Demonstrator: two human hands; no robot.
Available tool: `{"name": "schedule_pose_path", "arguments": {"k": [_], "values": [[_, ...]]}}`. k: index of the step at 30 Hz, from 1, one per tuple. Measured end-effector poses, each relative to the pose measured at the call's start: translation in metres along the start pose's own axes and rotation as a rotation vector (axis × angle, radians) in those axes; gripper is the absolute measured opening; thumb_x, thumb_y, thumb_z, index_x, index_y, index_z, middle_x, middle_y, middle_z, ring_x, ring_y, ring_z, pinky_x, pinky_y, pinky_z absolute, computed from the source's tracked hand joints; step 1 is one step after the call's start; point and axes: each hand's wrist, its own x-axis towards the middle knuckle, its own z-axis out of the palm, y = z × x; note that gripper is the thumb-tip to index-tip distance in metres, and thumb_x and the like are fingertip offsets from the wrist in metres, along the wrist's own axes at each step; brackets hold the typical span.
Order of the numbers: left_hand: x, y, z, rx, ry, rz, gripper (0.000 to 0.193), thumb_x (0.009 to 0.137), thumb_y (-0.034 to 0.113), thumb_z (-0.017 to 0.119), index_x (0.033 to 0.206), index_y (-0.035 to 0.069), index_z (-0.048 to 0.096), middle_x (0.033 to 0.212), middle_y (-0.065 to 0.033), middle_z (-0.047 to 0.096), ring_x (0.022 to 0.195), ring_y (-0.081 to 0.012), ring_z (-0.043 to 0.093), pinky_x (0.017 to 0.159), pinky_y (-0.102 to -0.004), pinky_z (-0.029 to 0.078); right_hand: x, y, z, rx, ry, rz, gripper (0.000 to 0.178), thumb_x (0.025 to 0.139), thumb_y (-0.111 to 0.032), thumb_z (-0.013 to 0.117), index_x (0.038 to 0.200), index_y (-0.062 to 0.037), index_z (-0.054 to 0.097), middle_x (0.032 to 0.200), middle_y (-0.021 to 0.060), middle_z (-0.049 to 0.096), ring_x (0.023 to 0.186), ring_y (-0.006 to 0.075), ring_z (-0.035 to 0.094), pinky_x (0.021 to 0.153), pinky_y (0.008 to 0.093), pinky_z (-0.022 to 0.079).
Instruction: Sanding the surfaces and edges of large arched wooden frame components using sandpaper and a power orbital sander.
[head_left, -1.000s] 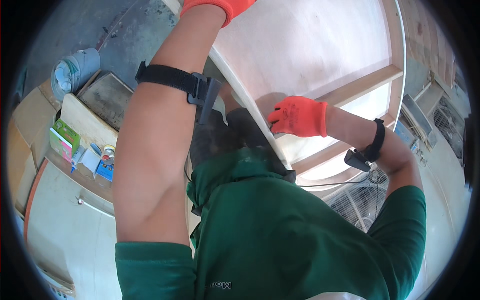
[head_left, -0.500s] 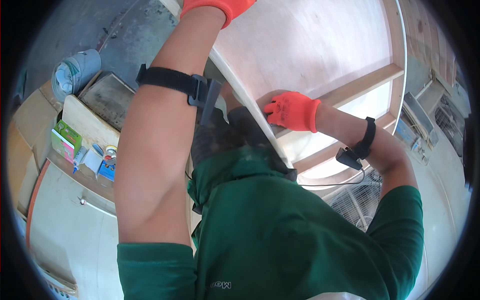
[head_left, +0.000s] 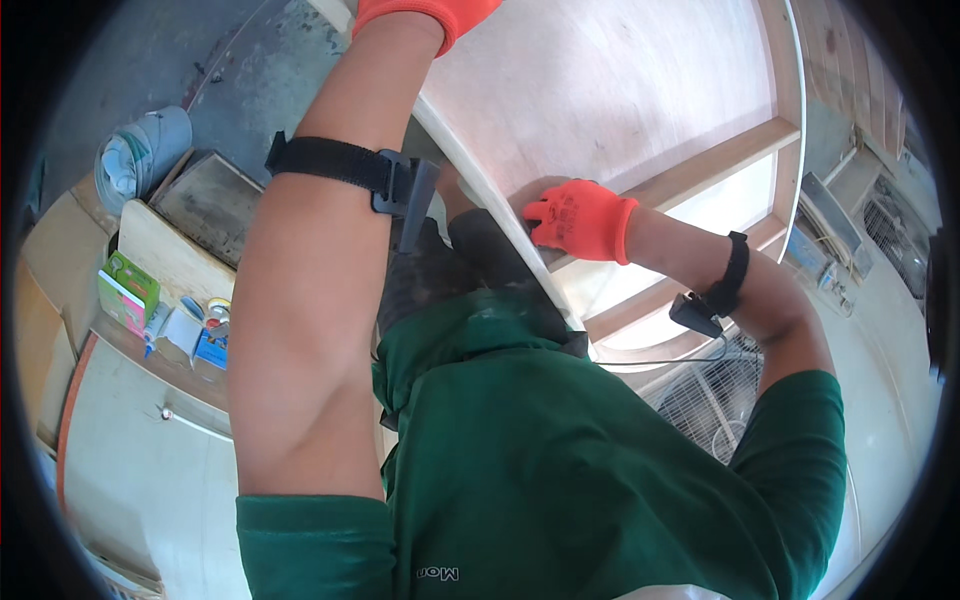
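Note:
A large curved wooden frame with a pale panel leans in front of my body, its near white edge running slantwise past my legs. My right hand, in an orange-red glove, rests against the panel beside the near end of a wooden crossbar. Its fingers are curled, and whatever they may grip is hidden under the glove. My left hand wears the same kind of glove and reaches up beyond the top of the picture, by the frame's near edge. Its fingers are out of sight.
To the left stand a light bucket, a dark flat tray, a green-and-pink box and a blue box. A wire-guarded fan sits below the frame at right. A thin cable runs from my right wrist strap.
The view has shifted slightly, moving everything a little leftward. Both hands keep nearly the same places on the frame, and the right fingers stay curled.

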Motion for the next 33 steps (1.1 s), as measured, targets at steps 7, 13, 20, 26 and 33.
{"name": "schedule_pose_path", "arguments": {"k": [7, 13, 20, 26, 33], "values": [[-0.003, -0.005, 0.007, -0.004, 0.047, 0.016, 0.042, 0.092, 0.043, 0.06, 0.118, 0.01, 0.057, 0.117, -0.0115, 0.06, 0.112, -0.0283, 0.056, 0.097, -0.0422, 0.043, 0.005, -0.01, -0.025, -0.153, -0.326, 0.152, 0.018, 0.086, -0.015, 0.057, 0.1, -0.0194, 0.068, 0.112, 0.0006, 0.058, 0.094, 0.022, 0.061, 0.07, 0.0373, 0.053], [-0.001, -0.003, -0.002, -0.001, -0.027, -0.024, 0.043, 0.092, 0.044, 0.06, 0.12, 0.011, 0.056, 0.117, -0.0107, 0.059, 0.113, -0.0278, 0.055, 0.097, -0.0423, 0.043, 0.003, -0.003, -0.003, -0.097, -0.143, 0.052, 0.018, 0.086, -0.015, 0.057, 0.1, -0.0202, 0.067, 0.113, 0.0001, 0.056, 0.096, 0.0216, 0.062, 0.072, 0.0369, 0.053], [-0.004, -0.006, 0.001, -0.014, 0.021, -0.014, 0.043, 0.091, 0.044, 0.061, 0.118, 0.011, 0.057, 0.117, -0.0108, 0.059, 0.113, -0.028, 0.055, 0.097, -0.0426, 0.043, -0.011, 0.011, 0.006, -0.069, -0.059, 0.022, 0.017, 0.087, -0.017, 0.057, 0.1, -0.0207, 0.067, 0.111, -0.0006, 0.057, 0.098, 0.0203, 0.061, 0.071, 0.0369, 0.053], [-0.004, -0.001, 0.0, -0.034, 0.049, 0.011, 0.045, 0.09, 0.044, 0.061, 0.119, 0.01, 0.057, 0.117, -0.0111, 0.059, 0.112, -0.0282, 0.056, 0.097, -0.0428, 0.043, 0.0, 0.003, 0.002, -0.137, -0.15, -0.019, 0.02, 0.088, -0.017, 0.057, 0.105, -0.0188, 0.067, 0.117, 0.0013, 0.054, 0.099, 0.023, 0.063, 0.073, 0.039, 0.055], [0.001, -0.001, 0.002, -0.025, 0.047, 0.003, 0.046, 0.09, 0.044, 0.062, 0.12, 0.01, 0.058, 0.116, -0.0119, 0.06, 0.112, -0.0289, 0.056, 0.097, -0.0429, 0.042, -0.004, 0.005, -0.001, -0.04, -0.095, 0.011, 0.019, 0.087, -0.017, 0.057, 0.103, -0.0209, 0.066, 0.114, -0.0001, 0.055, 0.101, 0.0196, 0.06, 0.074, 0.0361, 0.053]]}}
